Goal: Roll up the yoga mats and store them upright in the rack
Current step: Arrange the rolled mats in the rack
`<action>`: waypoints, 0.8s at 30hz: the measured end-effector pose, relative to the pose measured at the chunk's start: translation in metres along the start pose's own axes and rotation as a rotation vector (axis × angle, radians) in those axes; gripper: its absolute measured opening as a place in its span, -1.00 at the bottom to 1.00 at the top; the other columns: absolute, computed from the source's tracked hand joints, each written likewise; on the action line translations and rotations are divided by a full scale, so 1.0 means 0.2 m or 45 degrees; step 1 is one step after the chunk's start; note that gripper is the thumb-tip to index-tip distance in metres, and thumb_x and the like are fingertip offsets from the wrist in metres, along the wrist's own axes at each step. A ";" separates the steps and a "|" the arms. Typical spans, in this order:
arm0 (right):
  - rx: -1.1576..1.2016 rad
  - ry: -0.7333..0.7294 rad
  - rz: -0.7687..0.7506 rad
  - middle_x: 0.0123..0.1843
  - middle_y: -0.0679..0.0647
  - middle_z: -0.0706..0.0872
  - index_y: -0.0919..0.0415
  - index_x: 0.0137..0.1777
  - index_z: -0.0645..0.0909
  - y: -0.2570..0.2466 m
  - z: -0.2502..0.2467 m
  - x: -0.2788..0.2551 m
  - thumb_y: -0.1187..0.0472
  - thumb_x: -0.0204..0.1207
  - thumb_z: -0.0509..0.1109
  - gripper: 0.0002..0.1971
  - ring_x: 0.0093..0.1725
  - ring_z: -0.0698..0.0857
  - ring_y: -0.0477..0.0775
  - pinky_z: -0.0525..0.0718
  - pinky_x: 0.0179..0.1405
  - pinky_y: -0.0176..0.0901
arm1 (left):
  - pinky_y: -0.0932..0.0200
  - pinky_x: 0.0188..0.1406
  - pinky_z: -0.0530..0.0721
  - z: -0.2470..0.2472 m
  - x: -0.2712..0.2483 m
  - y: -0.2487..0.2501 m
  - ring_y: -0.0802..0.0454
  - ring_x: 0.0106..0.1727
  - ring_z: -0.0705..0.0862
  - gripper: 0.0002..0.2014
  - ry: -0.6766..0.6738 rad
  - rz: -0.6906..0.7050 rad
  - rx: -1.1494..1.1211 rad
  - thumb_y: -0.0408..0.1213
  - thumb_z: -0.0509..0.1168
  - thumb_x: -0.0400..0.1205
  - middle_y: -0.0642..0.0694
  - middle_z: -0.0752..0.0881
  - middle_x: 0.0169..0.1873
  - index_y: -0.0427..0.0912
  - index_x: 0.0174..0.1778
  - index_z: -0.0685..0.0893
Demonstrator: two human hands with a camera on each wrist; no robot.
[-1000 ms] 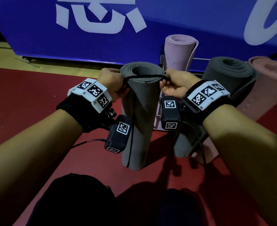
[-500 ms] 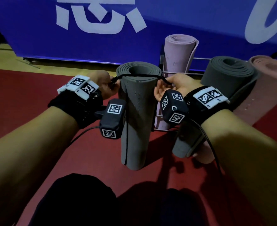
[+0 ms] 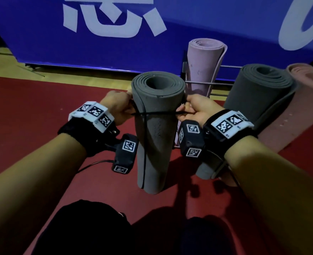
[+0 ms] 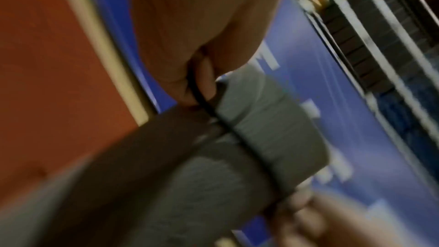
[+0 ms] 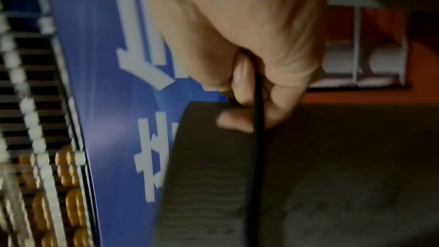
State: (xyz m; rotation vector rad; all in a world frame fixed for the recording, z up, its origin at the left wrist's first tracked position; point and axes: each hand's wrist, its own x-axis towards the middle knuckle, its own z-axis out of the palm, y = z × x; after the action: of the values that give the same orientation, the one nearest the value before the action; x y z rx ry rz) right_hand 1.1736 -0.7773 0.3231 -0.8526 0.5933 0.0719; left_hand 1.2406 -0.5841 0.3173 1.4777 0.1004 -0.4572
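A rolled grey yoga mat [image 3: 157,137] stands upright on the red floor between my hands. A thin black elastic band [image 3: 157,113] circles it a little below its top rim. My left hand [image 3: 121,109] pinches the band at the mat's left side, and my right hand [image 3: 192,109] pinches it at the right side. In the left wrist view the band [image 4: 240,142] crosses the grey mat [image 4: 213,185] from my left fingers [image 4: 204,78]. In the right wrist view the band [image 5: 257,138] runs down from my curled right fingers [image 5: 247,89] over the mat [image 5: 308,176].
A wire rack [image 3: 203,82] behind holds an upright pink rolled mat [image 3: 203,63]. A second grey rolled mat [image 3: 251,107] and a pink one [image 3: 299,111] lean at the right. A blue banner wall [image 3: 115,43] stands behind. My knees [image 3: 89,229] are at the bottom.
Both hands have pulled the black band from across the mat's top opening down over the rim, so it now rings the mat below the top.
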 end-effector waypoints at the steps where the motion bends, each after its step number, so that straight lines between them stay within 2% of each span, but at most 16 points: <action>1: -0.093 0.018 -0.026 -0.63 0.01 0.32 0.21 -0.25 0.42 0.02 0.00 0.02 0.35 0.80 0.00 -0.64 -0.78 0.17 -0.14 0.50 -0.68 -0.40 | 0.35 -0.75 0.26 0.00 0.02 -0.02 0.14 -0.68 0.27 -0.76 0.110 0.033 0.101 -0.40 0.18 0.78 -0.06 0.38 -0.50 -0.21 -0.24 0.47; 3: -0.351 0.111 -0.090 -0.34 0.12 0.56 0.29 0.03 0.58 0.06 0.01 0.06 0.42 0.76 0.01 -0.71 -0.67 0.36 -0.10 0.58 -0.68 -0.33 | 0.35 -0.71 0.37 0.00 0.04 -0.05 0.11 -0.74 0.35 -0.71 0.246 0.034 0.349 -0.40 0.23 0.74 -0.12 0.45 -0.55 -0.25 -0.33 0.43; 4: -0.474 0.182 -0.134 -0.16 0.20 0.61 0.33 0.21 0.58 0.09 0.00 0.08 0.43 0.74 0.05 -0.73 -0.58 0.47 -0.04 0.61 -0.68 -0.28 | 0.31 -0.69 0.46 -0.01 0.05 -0.07 0.09 -0.74 0.42 -0.72 0.267 0.002 0.450 -0.38 0.24 0.73 -0.15 0.50 -0.53 -0.28 -0.33 0.46; 5: -0.559 0.235 -0.165 -0.03 0.26 0.59 0.37 0.30 0.55 0.11 -0.01 0.10 0.43 0.74 0.07 -0.73 -0.53 0.55 0.03 0.62 -0.71 -0.23 | 0.24 -0.65 0.58 -0.02 0.07 -0.08 0.05 -0.68 0.51 -0.75 0.283 -0.040 0.529 -0.37 0.25 0.73 -0.18 0.56 -0.48 -0.32 -0.29 0.53; 6: -0.643 0.259 -0.189 0.06 0.28 0.58 0.39 0.28 0.54 0.13 -0.01 0.10 0.43 0.75 0.08 -0.75 -0.49 0.61 0.08 0.64 -0.72 -0.19 | 0.12 -0.53 0.72 -0.03 0.08 -0.10 -0.02 -0.56 0.60 -0.78 0.306 -0.065 0.600 -0.36 0.26 0.73 -0.22 0.62 -0.39 -0.38 -0.21 0.61; 7: -0.774 0.278 -0.233 0.12 0.27 0.58 0.39 0.26 0.55 0.15 -0.02 0.11 0.42 0.76 0.09 -0.77 -0.41 0.66 0.13 0.68 -0.68 -0.15 | -0.02 -0.32 0.82 -0.04 0.10 -0.11 -0.08 -0.40 0.67 -0.79 0.334 -0.072 0.710 -0.34 0.27 0.73 -0.27 0.67 -0.30 -0.43 -0.12 0.66; 8: -0.970 0.344 -0.308 0.19 0.26 0.61 0.38 0.29 0.54 0.16 -0.02 0.12 0.43 0.74 0.13 -0.77 -0.26 0.72 0.20 0.73 -0.55 -0.15 | -0.08 -0.18 0.82 -0.05 0.12 -0.12 -0.13 -0.28 0.69 -0.77 0.355 -0.060 0.857 -0.34 0.27 0.73 -0.30 0.68 -0.23 -0.46 -0.09 0.67; 10: -1.347 0.543 -0.510 0.34 0.32 0.60 0.36 0.41 0.48 0.19 -0.05 0.16 0.44 0.66 0.21 -0.67 0.13 0.71 0.40 0.71 -0.26 -0.12 | -0.03 -0.30 0.68 -0.05 0.13 -0.14 -0.19 -0.18 0.70 -0.79 0.389 0.021 1.165 -0.37 0.28 0.73 -0.33 0.71 -0.16 -0.47 -0.11 0.65; 11: -1.433 0.588 -0.550 0.39 0.32 0.58 0.32 0.45 0.44 0.20 -0.05 0.17 0.44 0.63 0.23 -0.61 0.25 0.66 0.43 0.73 -0.25 -0.08 | 0.00 -0.28 0.60 -0.05 0.12 -0.15 -0.24 -0.06 0.72 -0.84 0.408 0.049 1.270 -0.39 0.28 0.72 -0.35 0.72 -0.04 -0.47 -0.01 0.64; 12: -1.488 0.598 -0.558 0.40 0.31 0.56 0.27 0.48 0.41 0.22 -0.06 0.18 0.44 0.62 0.25 -0.57 0.30 0.63 0.43 0.75 -0.29 -0.09 | 0.00 -0.16 0.61 -0.06 0.13 -0.15 -0.30 0.07 0.71 -0.82 0.422 0.071 1.333 -0.41 0.27 0.72 -0.38 0.69 0.11 -0.47 0.14 0.61; 13: -1.521 0.600 -0.576 0.41 0.31 0.56 0.23 0.48 0.41 0.24 -0.07 0.20 0.42 0.61 0.26 -0.56 0.33 0.61 0.43 0.78 -0.22 -0.05 | -0.05 -0.03 0.63 -0.06 0.14 -0.17 -0.34 0.16 0.68 -0.76 0.421 0.077 1.386 -0.41 0.24 0.72 -0.41 0.64 0.23 -0.46 0.25 0.55; 15: -1.600 0.633 -0.582 0.39 0.33 0.60 0.21 0.40 0.47 0.27 -0.09 0.24 0.33 0.61 0.30 -0.64 0.38 0.59 0.42 0.69 0.22 0.13 | -0.13 0.13 0.63 -0.07 0.15 -0.20 -0.39 0.22 0.65 -0.71 0.411 0.083 1.450 -0.41 0.21 0.72 -0.44 0.59 0.30 -0.44 0.34 0.48; 16: -1.628 0.653 -0.579 0.35 0.34 0.63 0.22 0.35 0.50 0.28 -0.10 0.25 0.29 0.61 0.31 -0.68 0.35 0.61 0.42 0.63 0.29 0.15 | -0.13 0.16 0.63 -0.07 0.17 -0.22 -0.39 0.23 0.64 -0.70 0.396 0.068 1.463 -0.42 0.21 0.72 -0.44 0.58 0.32 -0.44 0.36 0.47; 19: -1.662 0.647 -0.534 0.36 0.36 0.63 0.29 0.40 0.51 0.33 -0.14 0.32 0.24 0.66 0.30 -0.66 0.36 0.61 0.40 0.57 0.22 0.05 | 0.00 0.05 0.59 -0.09 0.22 -0.30 -0.28 0.11 0.64 -0.69 0.349 0.020 1.449 -0.48 0.25 0.70 -0.38 0.60 0.31 -0.42 0.37 0.50; 21: -1.624 0.611 -0.477 0.42 0.35 0.61 0.30 0.48 0.50 0.37 -0.18 0.35 0.25 0.67 0.31 -0.61 0.40 0.59 0.38 0.56 0.30 0.03 | 0.09 -0.08 0.51 -0.11 0.25 -0.36 -0.19 -0.05 0.57 -0.72 0.299 0.016 1.443 -0.50 0.26 0.69 -0.34 0.64 0.25 -0.43 0.32 0.53; 24: -1.510 0.591 -0.424 0.35 0.37 0.63 0.33 0.41 0.54 0.46 -0.23 0.40 0.25 0.70 0.28 -0.68 0.36 0.61 0.42 0.56 0.26 0.02 | 0.09 -0.13 0.51 -0.13 0.29 -0.46 -0.25 -0.05 0.63 -0.69 0.257 0.003 1.465 -0.49 0.34 0.64 -0.40 0.67 0.23 -0.40 0.30 0.55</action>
State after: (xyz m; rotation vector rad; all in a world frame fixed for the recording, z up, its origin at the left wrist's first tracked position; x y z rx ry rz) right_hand 1.1916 -0.7625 0.1949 -2.1481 0.8308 -0.0975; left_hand 1.2658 -0.5740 0.2100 2.6532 -0.0190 -0.3650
